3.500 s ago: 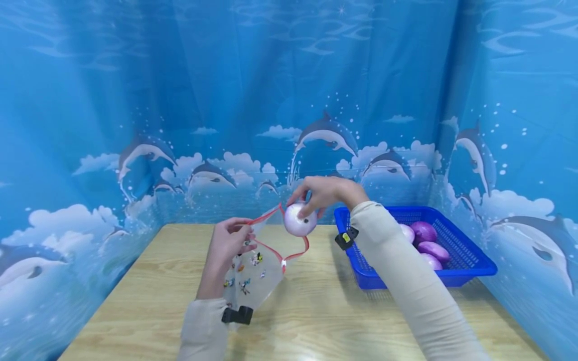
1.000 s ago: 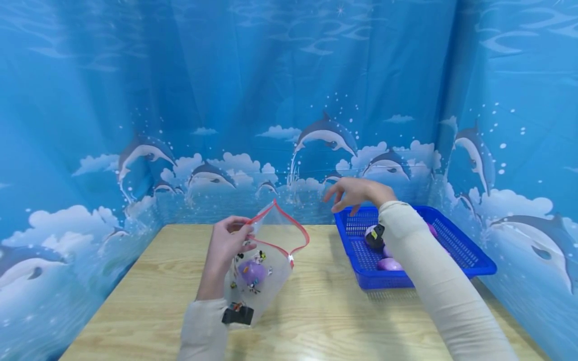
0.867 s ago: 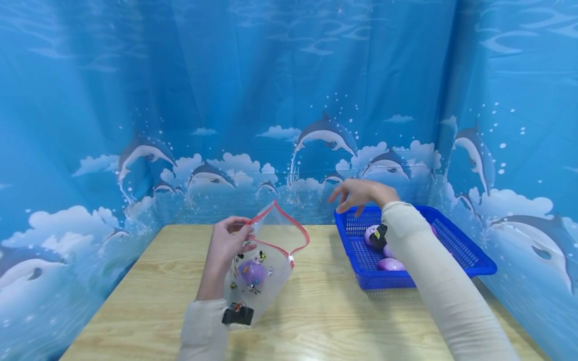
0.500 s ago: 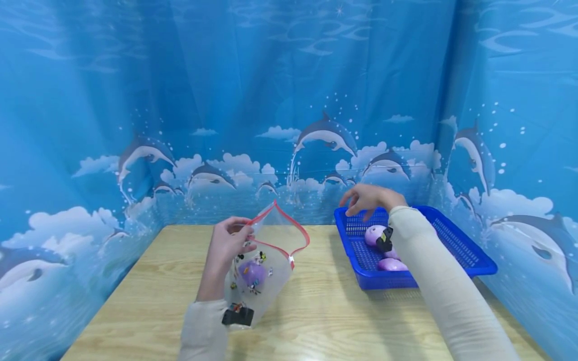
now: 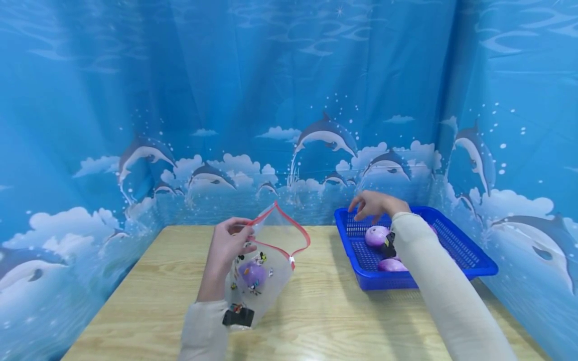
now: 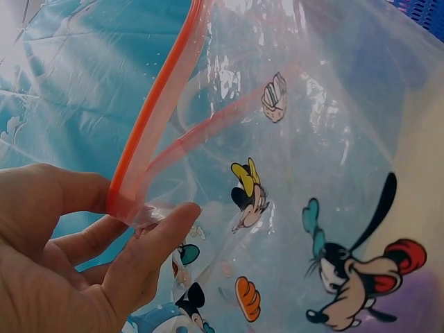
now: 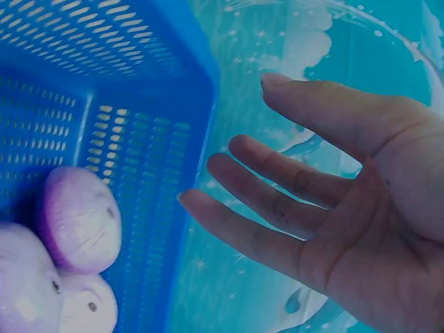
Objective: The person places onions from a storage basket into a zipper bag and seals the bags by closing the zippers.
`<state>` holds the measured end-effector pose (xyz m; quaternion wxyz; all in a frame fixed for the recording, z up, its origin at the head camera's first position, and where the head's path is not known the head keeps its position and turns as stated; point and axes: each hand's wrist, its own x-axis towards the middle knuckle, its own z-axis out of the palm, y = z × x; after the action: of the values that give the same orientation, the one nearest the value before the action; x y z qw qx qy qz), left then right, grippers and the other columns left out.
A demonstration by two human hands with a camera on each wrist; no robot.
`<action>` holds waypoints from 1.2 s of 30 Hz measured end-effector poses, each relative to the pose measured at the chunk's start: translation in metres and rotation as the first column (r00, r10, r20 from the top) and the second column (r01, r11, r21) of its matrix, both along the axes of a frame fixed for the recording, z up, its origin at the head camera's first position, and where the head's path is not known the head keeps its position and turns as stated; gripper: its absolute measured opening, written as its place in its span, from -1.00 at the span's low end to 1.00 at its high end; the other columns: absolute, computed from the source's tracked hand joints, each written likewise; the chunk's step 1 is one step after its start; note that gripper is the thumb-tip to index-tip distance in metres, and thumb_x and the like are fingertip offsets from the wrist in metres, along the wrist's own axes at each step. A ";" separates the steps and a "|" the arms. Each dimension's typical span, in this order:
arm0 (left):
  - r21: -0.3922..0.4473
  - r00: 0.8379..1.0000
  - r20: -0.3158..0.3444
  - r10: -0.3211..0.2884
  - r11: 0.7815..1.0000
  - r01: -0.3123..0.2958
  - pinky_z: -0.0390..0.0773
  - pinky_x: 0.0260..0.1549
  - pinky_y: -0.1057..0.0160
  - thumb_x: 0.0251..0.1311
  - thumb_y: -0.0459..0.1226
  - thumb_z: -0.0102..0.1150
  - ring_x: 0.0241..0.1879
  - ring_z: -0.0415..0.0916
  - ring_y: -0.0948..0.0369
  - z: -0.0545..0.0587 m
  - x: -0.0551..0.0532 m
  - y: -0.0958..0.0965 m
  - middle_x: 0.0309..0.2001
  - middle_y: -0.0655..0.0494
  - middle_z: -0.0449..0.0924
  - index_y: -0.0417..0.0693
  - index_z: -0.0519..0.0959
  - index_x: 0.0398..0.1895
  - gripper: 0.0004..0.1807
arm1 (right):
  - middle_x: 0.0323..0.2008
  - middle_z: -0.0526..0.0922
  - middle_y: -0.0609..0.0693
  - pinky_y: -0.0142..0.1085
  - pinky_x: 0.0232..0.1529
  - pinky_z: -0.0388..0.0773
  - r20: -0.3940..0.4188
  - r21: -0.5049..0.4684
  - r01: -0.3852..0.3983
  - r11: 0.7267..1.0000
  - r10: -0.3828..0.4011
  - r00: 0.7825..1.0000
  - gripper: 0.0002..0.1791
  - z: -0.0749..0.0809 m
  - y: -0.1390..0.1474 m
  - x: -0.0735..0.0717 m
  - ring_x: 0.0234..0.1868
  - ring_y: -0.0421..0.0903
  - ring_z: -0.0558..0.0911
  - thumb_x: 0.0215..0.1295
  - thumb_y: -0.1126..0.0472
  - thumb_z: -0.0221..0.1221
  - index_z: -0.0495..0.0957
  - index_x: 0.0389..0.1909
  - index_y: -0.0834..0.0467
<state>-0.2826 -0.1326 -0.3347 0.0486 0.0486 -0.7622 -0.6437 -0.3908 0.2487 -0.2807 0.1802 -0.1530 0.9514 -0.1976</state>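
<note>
My left hand [image 5: 230,238] pinches the red-edged rim of a clear zip bag [image 5: 275,281] printed with cartoon figures. The bag's mouth gapes toward the right, its white slider at the near corner. Inside the bag lies a purple onion [image 5: 253,273], seen through the plastic. My right hand [image 5: 377,204] hovers at the back left of the blue basket [image 5: 368,280], fingers spread and holding nothing. Below it in the basket is a pale purple onion [image 5: 376,235]. More onions [image 7: 28,284] show in the right wrist view; my right forearm hides part of them in the head view.
Both the bag and the basket are over a light wood-grain table [image 5: 311,311]. A blue curtain [image 5: 253,100] with dolphins surrounds its back and sides. A black wrist camera [image 5: 238,317] on my left sleeve overlaps the bag's lower end.
Earlier my right hand held an onion at the bag's mouth; now an onion is in the bag. That hand has moved right and lowered over the basket. My left hand stays put.
</note>
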 end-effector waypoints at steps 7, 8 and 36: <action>0.001 1.000 0.008 -0.005 1.000 0.005 0.85 -0.18 0.23 0.47 -0.28 0.15 -0.08 0.64 0.09 0.000 0.000 -0.001 0.06 -0.20 0.59 -0.11 0.59 0.17 -0.72 | 0.28 0.52 0.43 0.12 0.08 0.77 0.027 -0.013 0.040 0.999 -0.040 0.999 -0.53 -0.015 0.015 -0.007 0.27 0.35 0.57 0.45 0.24 0.22 0.50 0.32 0.26; 0.001 1.000 0.010 -0.005 1.000 0.005 0.85 -0.18 0.23 0.47 -0.28 0.15 -0.08 0.64 0.09 0.000 0.000 -0.001 0.06 -0.20 0.58 -0.11 0.59 0.17 -0.72 | 0.27 0.53 0.42 0.12 0.08 0.77 0.028 -0.015 0.048 0.999 -0.048 0.998 -0.53 -0.017 0.017 -0.008 0.27 0.34 0.57 0.45 0.24 0.23 0.50 0.32 0.27; 0.001 1.000 -0.011 -0.021 1.000 0.021 0.85 -0.19 0.21 0.46 -0.29 0.14 -0.09 0.65 0.09 -0.002 -0.001 -0.005 0.07 -0.22 0.58 -0.14 0.60 0.16 -0.71 | 0.34 0.48 0.41 0.25 0.13 0.66 -0.062 0.077 0.187 0.979 -0.182 0.981 -0.52 -0.059 0.043 -0.019 0.33 0.45 0.46 0.31 0.24 0.30 0.59 0.25 0.19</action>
<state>-0.2839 -0.1372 -0.3365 0.0460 0.0373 -0.7621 -0.6448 -0.4096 0.2917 -0.3398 0.1411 -0.0619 0.9734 -0.1698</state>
